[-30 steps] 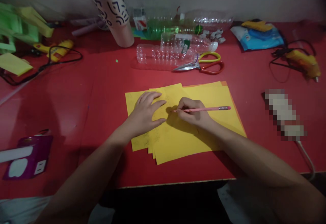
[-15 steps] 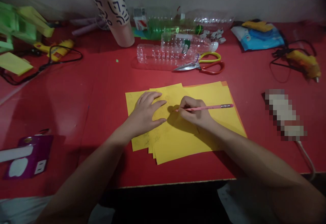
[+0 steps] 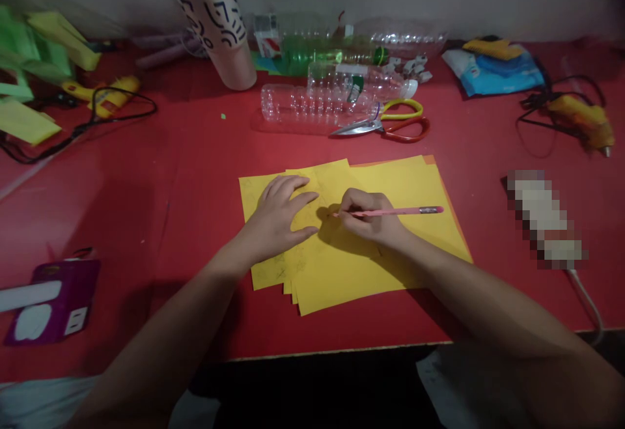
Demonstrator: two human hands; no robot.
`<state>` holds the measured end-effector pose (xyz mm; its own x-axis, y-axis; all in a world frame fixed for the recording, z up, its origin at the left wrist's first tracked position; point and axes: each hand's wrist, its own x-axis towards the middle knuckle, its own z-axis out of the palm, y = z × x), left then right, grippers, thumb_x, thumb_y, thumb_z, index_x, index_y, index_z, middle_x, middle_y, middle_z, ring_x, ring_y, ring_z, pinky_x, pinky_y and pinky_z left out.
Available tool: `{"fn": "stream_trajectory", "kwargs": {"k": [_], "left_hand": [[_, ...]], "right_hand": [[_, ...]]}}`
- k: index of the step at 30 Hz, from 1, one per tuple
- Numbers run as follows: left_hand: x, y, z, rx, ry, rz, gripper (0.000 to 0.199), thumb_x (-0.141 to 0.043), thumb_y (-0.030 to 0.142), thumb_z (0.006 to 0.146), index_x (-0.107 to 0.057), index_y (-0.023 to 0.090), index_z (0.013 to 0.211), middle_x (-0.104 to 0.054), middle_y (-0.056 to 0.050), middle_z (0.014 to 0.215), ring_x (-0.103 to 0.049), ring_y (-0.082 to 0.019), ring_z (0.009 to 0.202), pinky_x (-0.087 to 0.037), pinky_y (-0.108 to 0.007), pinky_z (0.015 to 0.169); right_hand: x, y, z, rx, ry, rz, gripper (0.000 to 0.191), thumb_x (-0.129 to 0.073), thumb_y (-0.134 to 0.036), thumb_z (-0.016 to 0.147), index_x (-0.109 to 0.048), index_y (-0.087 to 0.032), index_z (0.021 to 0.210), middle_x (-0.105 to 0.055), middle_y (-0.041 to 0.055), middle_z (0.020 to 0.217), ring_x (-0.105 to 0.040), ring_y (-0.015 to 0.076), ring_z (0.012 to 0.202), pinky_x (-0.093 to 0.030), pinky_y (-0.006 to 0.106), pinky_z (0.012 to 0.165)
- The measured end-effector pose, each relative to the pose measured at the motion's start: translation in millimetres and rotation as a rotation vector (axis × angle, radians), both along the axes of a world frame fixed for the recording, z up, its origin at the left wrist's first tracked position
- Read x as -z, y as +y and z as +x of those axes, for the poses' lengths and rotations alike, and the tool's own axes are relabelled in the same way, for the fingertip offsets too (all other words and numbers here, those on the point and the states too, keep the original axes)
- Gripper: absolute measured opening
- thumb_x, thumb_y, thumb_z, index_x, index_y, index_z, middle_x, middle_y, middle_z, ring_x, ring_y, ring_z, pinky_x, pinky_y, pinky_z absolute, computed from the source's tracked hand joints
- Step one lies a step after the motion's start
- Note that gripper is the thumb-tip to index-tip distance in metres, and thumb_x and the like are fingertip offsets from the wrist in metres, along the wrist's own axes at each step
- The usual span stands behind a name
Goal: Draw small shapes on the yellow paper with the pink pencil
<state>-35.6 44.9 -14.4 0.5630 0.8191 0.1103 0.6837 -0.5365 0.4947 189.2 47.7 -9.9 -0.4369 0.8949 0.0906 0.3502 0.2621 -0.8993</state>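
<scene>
Several yellow paper sheets (image 3: 332, 286) overlap on the red table, and an orange edge peeks out at their right. Faint pencil marks show on the left part of the sheets. My left hand (image 3: 280, 217) lies flat on the paper with fingers spread. A pink pencil (image 3: 405, 211) is pinched in my right hand (image 3: 371, 216), its tip at the paper just right of my left fingertips and its eraser end pointing right. The right palm rests on the top sheet.
Scissors (image 3: 381, 127) with yellow and red handles lie beyond the paper, beside clear plastic bottles (image 3: 288, 105). A patterned tumbler (image 3: 219, 25) stands back left. Yellow glue guns (image 3: 581, 120) with black cords lie at both sides. A purple package (image 3: 58, 305) is at left.
My right hand has shifted slightly left and down with the pencil, whose eraser end dipped a little. My left hand stays in place on the paper.
</scene>
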Motion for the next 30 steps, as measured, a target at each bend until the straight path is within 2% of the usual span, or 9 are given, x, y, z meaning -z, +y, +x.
{"fn": "stream_trajectory", "kwargs": {"k": [18, 30], "left_hand": [[1.1, -0.2, -0.3, -0.002, 0.008, 0.022, 0.041, -0.070, 0.035, 0.084, -0.059, 0.024, 0.122, -0.050, -0.012, 0.138, -0.043, -0.033, 0.133, -0.032, -0.056, 0.114], [0.3, -0.4, -0.9, 0.005, -0.002, 0.006, 0.041, -0.069, 0.033, 0.084, -0.059, 0.020, 0.123, -0.049, -0.015, 0.138, -0.042, -0.035, 0.133, -0.033, -0.056, 0.113]], "right_hand": [[0.6, -1.0, -0.6, -0.102, -0.016, -0.019, 0.012, -0.054, -0.023, 0.078, -0.048, -0.022, 0.068, -0.047, -0.0053, 0.056, -0.039, 0.0089, 0.052, -0.030, 0.026, 0.051], [4.0, -0.9, -0.6, -0.135, -0.040, -0.007, 0.011, -0.053, -0.022, 0.080, -0.048, -0.023, 0.069, -0.048, -0.0049, 0.057, -0.040, 0.0089, 0.052, -0.030, 0.026, 0.051]]}}
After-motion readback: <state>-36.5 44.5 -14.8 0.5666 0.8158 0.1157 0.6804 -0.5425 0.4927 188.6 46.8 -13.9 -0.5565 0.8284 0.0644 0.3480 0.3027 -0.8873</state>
